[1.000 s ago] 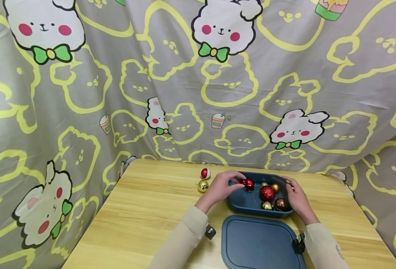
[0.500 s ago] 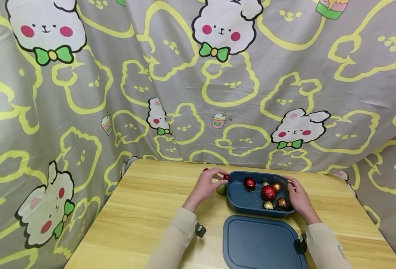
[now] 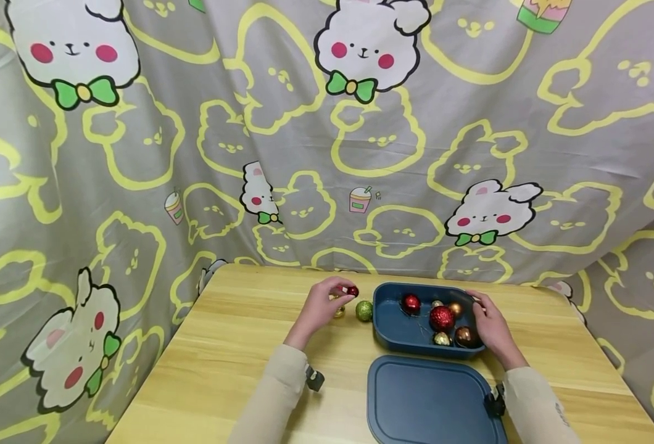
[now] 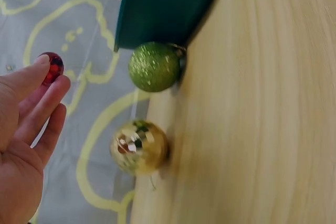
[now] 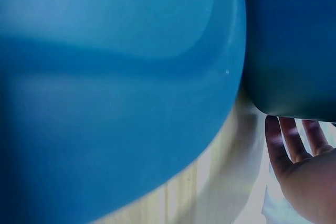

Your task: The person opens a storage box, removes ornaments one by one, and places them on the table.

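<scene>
Free strip of table (image 3: 342, 401) between left sleeve (image 3: 271, 388) and lid (image 3: 432, 398), green ball (image 3: 363, 311) an obstacle just beside box (image 3: 427, 351).

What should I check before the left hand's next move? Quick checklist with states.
1. Small red ball secured: ok, pinched by the left hand.
2. Box steadied: ok, right hand holds its right end.
3. Lid off and aside: ok, on the table, near side of the box.
4. Box empty: not ok, large red ball and others lie inside.
5. Green ball clear of box: cannot tell; beside it, contact unclear.
</scene>
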`<state>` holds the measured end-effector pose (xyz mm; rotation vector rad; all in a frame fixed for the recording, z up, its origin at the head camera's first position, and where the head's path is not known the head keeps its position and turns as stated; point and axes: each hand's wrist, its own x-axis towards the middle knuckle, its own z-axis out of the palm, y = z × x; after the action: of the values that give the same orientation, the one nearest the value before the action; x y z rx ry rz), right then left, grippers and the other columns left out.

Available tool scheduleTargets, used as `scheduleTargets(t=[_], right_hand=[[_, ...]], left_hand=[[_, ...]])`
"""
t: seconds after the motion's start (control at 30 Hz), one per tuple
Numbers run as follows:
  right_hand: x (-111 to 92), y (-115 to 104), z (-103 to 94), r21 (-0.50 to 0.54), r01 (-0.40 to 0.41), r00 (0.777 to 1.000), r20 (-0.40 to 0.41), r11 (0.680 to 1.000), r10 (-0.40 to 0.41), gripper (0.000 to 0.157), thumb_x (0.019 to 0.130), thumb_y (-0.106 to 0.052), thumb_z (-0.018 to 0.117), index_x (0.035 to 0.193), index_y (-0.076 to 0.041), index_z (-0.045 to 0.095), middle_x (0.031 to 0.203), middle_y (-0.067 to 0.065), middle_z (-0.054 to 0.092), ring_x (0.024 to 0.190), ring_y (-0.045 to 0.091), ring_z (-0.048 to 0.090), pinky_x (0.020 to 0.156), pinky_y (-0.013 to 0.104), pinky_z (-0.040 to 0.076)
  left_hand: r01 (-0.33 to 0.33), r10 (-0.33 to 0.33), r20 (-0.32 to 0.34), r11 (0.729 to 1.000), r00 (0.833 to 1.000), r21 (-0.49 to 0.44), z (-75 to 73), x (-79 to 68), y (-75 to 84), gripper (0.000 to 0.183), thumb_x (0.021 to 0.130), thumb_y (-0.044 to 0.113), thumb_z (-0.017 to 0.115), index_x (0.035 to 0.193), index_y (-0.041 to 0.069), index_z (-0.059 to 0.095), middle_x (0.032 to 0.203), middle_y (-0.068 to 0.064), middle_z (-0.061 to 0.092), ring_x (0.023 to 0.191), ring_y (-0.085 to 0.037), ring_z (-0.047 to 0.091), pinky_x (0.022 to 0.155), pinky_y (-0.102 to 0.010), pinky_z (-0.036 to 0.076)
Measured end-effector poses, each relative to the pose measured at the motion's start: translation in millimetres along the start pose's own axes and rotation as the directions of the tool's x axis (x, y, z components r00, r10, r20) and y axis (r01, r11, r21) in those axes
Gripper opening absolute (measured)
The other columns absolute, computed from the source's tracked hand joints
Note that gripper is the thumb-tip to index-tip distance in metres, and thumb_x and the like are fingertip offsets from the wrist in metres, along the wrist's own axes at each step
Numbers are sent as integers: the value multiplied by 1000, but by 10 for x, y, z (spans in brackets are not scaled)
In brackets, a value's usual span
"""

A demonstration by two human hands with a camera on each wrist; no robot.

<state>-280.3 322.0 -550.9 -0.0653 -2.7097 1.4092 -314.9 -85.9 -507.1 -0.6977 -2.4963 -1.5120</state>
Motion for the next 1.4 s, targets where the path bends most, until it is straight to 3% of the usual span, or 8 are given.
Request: scheduleTargets(t=[0.13,0.4,0.67,1.07,1.4], right_hand=[[14,-6,-6,-1,-3,1000,5,1000,3,52,115,-29,21,159,-4,34,149,37,39,132,54,43,103,64,40],[26,-9,-5,0,-5,1000,11,1000,5,52,115,-29,21,159,-4,33,149,37,39,133,54,43,105,64,40],[10,-36,-68,-9,0,1000,4,1000,0,51,115,-27,21,159,-3,32,150,38,37,133,55,41,104,66,39],[19,-38,-55,-13,14,1000,-1,1000,-14,51,115,-27,22,159,-3,34,148,37,39,132,55,42,104,65,39],[-8,-3,-8,-2,17,1000,-1,1000,-17,50,115,-26,23,158,-3,35,145,36,43,127,51,48,100,57,42]], left_hand=[[30,-30,-10,1000,1000,6,-47,-6,-77,23,95,13,76,117,14,74,117,-6,73,96,-23,75,83,-41,62],[98,-97,-43,995,994,10,-145,-33,-187,24,94,13,77,118,14,74,125,-7,71,99,-22,75,73,-24,61],[99,-100,-64,995,993,-20,-193,-26,-263,27,93,11,77,119,8,73,120,-10,73,98,-25,76,81,-28,62],[156,-155,-127,988,980,-7,-342,-100,-441,23,93,12,78,117,10,74,118,-10,74,95,-24,76,78,-28,62],[242,-243,-101,970,965,-18,-384,-234,-607,24,91,9,79,115,9,74,115,-12,74,91,-24,75,77,-31,62]])
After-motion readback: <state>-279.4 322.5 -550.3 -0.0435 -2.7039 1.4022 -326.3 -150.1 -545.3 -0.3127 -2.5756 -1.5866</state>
